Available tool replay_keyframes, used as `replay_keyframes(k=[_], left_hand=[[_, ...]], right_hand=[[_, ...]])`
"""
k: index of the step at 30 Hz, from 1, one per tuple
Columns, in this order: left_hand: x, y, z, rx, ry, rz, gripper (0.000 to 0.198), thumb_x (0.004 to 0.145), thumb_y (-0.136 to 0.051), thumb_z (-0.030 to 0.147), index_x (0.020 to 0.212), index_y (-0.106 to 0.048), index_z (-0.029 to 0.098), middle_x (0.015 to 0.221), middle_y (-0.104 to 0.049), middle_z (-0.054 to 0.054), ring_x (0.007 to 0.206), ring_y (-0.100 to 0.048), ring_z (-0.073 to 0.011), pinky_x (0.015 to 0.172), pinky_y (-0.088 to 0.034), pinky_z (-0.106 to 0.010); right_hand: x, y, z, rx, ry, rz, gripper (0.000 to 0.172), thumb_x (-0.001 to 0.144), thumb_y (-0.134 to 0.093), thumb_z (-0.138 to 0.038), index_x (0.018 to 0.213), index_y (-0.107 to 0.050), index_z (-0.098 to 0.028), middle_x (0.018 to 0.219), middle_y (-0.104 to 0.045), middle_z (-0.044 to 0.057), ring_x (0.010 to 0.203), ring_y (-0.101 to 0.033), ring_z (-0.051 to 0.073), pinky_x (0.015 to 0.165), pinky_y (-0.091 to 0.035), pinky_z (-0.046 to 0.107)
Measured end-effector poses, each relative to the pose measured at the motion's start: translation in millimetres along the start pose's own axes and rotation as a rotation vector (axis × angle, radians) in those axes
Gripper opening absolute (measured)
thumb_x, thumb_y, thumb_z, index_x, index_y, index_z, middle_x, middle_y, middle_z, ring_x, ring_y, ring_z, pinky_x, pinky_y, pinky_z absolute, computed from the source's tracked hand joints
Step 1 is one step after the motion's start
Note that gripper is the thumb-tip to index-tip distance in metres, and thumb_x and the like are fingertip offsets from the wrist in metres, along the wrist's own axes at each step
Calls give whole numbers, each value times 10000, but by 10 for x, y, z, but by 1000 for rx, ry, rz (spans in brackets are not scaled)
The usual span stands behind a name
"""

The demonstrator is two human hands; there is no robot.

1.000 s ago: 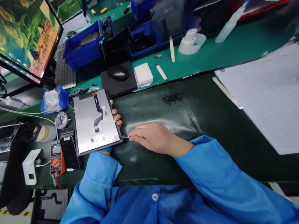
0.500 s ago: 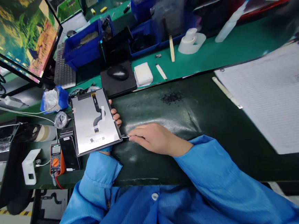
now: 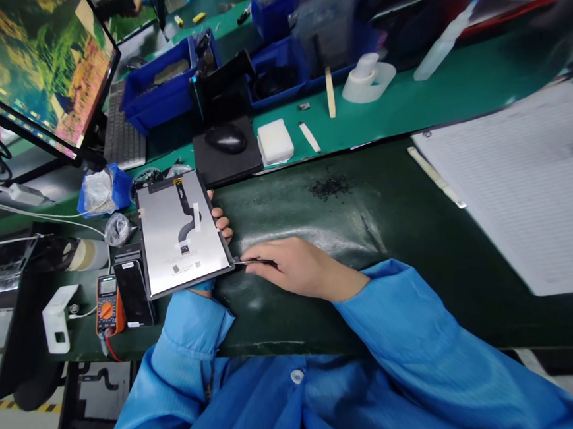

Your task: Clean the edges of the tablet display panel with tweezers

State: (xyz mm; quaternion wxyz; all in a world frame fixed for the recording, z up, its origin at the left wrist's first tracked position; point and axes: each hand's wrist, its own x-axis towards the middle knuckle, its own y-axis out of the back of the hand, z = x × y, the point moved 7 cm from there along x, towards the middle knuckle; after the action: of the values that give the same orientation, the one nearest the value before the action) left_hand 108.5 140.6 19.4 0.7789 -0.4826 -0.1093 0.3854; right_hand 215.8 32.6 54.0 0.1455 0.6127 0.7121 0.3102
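Observation:
A tablet display panel (image 3: 169, 230) with a silver back and a black ribbon cable (image 3: 185, 212) is tilted above the bench. My left hand (image 3: 222, 223) supports it from beneath, its fingertips curled at the right edge and the palm hidden. In my right hand (image 3: 290, 264), thumb and fingers pinch a thin pair of metal tweezers (image 3: 255, 262). The tips are at the panel's lower right corner, by a small dark piece; I cannot tell whether they grip it.
Black scraps (image 3: 330, 186) lie mid-bench. A multimeter (image 3: 107, 304) and a black phone-like device (image 3: 132, 293) stand left, near a monitor (image 3: 37, 69). Behind are a mouse (image 3: 226, 139), white pad (image 3: 275, 141) and blue bins (image 3: 157, 89). Lined paper (image 3: 527, 182) covers the right.
More of the tweezers shows at my right hand, whose fingers have shifted slightly. The panel and my left hand stay nearly still. Another person's hand has appeared behind the monitor.

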Motion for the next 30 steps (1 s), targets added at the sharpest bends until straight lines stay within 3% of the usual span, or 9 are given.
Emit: replay_keyframes(k=[7, 15, 23, 30], left_hand=[[22, 17, 14, 39, -19, 91, 393, 999, -265, 295, 1271, -545, 244, 833, -537, -21, 650, -531, -74, 563, -458, -194], [22, 52, 15, 50, -15, 104, 416, 1002, -239, 293, 1291, -537, 269, 844, -537, -22, 661, -530, -73, 571, -462, -194], [27, 38, 14, 16, -29, 41, 415, 997, -243, 309, 1282, -532, 221, 871, -543, -28, 686, -549, -90, 587, -480, -214], [11, 12, 22, 19, -54, 49, 434, 1003, -230, 340, 1297, -528, 228, 868, -544, -24, 699, -546, -81, 605, -483, -206]], right_hand=[[6, -6, -11, -30, 46, 6, 180, 971, -543, -276, 1003, -711, -220, 925, -756, 34, 840, -693, 188, 722, -479, 285], [2, -20, -9, 1, 43, 16, 147, 937, -609, -270, 1024, -715, -216, 920, -756, 33, 827, -690, 176, 709, -479, 267], [5, -22, 5, -155, 59, 23, 277, 1004, -486, -328, 989, -744, -228, 802, -731, 26, 767, -676, 179, 683, -452, 274], [-5, 2, 19, 21, -4, 84, 171, 929, -626, -299, 1047, -728, -228, 926, -765, 25, 811, -697, 173, 705, -488, 261]])
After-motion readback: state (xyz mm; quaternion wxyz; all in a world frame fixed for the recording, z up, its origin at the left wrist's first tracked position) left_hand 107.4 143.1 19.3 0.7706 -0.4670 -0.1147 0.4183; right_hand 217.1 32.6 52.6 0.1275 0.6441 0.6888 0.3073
